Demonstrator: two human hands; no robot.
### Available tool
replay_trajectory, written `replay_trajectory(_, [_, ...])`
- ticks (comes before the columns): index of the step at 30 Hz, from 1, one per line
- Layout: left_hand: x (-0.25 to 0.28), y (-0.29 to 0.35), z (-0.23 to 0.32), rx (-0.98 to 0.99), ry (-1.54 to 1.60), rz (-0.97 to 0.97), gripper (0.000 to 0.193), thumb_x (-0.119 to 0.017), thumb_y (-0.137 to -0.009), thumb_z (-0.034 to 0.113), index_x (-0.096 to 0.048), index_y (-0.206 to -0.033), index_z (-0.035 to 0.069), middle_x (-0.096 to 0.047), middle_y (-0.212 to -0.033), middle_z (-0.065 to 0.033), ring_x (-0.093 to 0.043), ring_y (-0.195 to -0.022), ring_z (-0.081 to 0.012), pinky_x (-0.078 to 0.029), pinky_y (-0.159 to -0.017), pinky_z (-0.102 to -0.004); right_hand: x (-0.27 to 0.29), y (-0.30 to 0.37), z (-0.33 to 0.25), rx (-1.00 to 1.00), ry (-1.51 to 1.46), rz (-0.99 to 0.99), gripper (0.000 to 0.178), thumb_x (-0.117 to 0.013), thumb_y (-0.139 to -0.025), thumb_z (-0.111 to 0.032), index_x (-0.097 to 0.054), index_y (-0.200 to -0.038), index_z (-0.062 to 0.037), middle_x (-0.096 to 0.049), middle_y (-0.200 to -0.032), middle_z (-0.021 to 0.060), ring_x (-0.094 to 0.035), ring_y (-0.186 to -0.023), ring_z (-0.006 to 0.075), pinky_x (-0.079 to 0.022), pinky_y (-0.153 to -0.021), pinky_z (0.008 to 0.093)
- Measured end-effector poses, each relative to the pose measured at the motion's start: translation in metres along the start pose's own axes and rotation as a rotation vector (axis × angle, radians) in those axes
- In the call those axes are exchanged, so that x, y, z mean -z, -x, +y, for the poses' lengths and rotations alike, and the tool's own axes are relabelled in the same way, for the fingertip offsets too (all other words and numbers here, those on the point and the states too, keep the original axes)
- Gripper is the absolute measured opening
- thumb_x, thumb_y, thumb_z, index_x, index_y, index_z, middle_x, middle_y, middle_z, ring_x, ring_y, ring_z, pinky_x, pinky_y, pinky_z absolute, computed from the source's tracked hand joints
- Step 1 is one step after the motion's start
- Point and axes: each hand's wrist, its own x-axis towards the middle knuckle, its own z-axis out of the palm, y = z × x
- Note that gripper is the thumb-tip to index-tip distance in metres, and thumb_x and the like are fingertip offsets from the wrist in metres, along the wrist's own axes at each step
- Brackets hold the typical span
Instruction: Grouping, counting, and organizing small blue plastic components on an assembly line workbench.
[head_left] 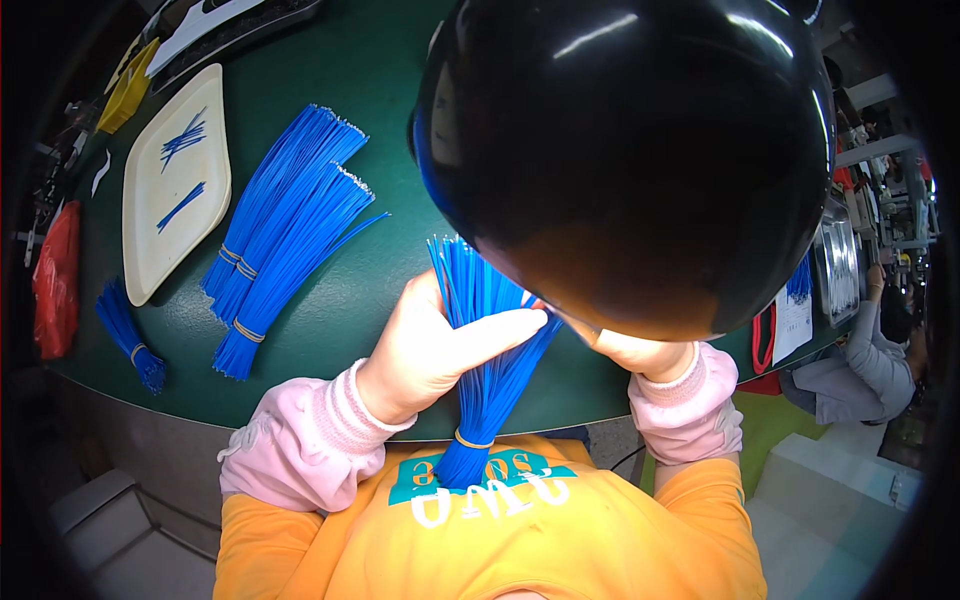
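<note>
1. From where I stand, the bundle [483,385] of blue wires is between the person's hands, its banded end against the yellow shirt [560,555], its loose ends spread over the green tabletop [350,290].
2. The left hand [425,345] is wrapped round the bundle above the band [473,441], thumb laid across the front.
3. The right hand [645,355] reaches in from the other side; a black dome [640,170] hides most of its fingers, so I cannot tell whether they grip.
4. To handle this well, I'd hold firmly without crushing, leave the band where it sits, and spread the wires gently so none bend or slip out.
5. I'd also tip the dome aside for a clearer view.
6. The shirt carries a teal-and-white print [500,490], upside down from here and partly covered by the bundle. I make out no label on the bundle itself.
</note>
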Motion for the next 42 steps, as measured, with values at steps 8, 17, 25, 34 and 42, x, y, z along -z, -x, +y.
replay_trajectory(8, [-0.001, 0.0, -0.001, -0.035, -0.045, 0.047, 0.013, -0.064, -0.072, 0.007, -0.057, -0.081, 0.001, -0.058, -0.07, -0.0024, -0.054, -0.061, -0.0074, -0.044, -0.057, -0.0202, 0.003, 0.006, 0.0, 0.16, 0.311, 0.115, 0.037, -0.065, -0.064, 0.002, -0.052, -0.098, 0.0053, -0.056, -0.097, 0.0143, -0.056, -0.086, 0.0227, -0.045, -0.078, 0.0314])
replay_trajectory(17, [-0.001, 0.0, 0.0, -0.102, -0.163, 0.037, 0.013, -0.065, -0.072, 0.008, -0.056, -0.078, 0.001, -0.058, -0.067, -0.0022, -0.054, -0.059, -0.007, -0.043, -0.054, -0.0202, -0.001, 0.003, -0.005, 0.12, 0.161, 0.172, 0.026, -0.065, -0.067, 0.002, -0.056, -0.091, 0.0041, -0.059, -0.087, 0.0115, -0.058, -0.079, 0.0229, -0.047, -0.072, 0.0298])
replay_trajectory(25, [0.002, 0.0, -0.002, -0.097, -0.126, -0.017, 0.013, -0.064, -0.073, 0.007, -0.059, -0.082, 0.0, -0.06, -0.071, -0.0036, -0.055, -0.061, -0.0077, -0.044, -0.056, -0.02, -0.003, -0.004, -0.008, 0.148, 0.291, 0.087, 0.025, -0.068, -0.065, -0.002, -0.057, -0.087, 0.0036, -0.059, -0.085, 0.0119, -0.058, -0.073, 0.0222, -0.047, -0.067, 0.0303])
replay_trajectory(34, [0.0, 0.0, 0.001, -0.083, -0.19, 0.032, 0.011, -0.065, -0.072, 0.008, -0.057, -0.076, 0.001, -0.057, -0.066, -0.0023, -0.053, -0.057, -0.0072, -0.043, -0.054, -0.0205, -0.005, 0.0, -0.006, 0.173, 0.31, 0.151, 0.026, -0.063, -0.066, 0.002, -0.054, -0.091, 0.0056, -0.058, -0.089, 0.0132, -0.056, -0.08, 0.0252, -0.045, -0.074, 0.0314])
replay_trajectory(42, [0.0, 0.0, 0.0, -0.067, -0.134, 0.042, 0.012, -0.064, -0.072, 0.008, -0.057, -0.08, 0.001, -0.059, -0.07, -0.0031, -0.054, -0.06, -0.0076, -0.044, -0.056, -0.0208, -0.005, -0.002, -0.005, 0.149, 0.284, 0.099, 0.03, -0.066, -0.065, 0.0, -0.055, -0.092, 0.0042, -0.059, -0.088, 0.012, -0.058, -0.078, 0.0225, -0.046, -0.072, 0.0301])
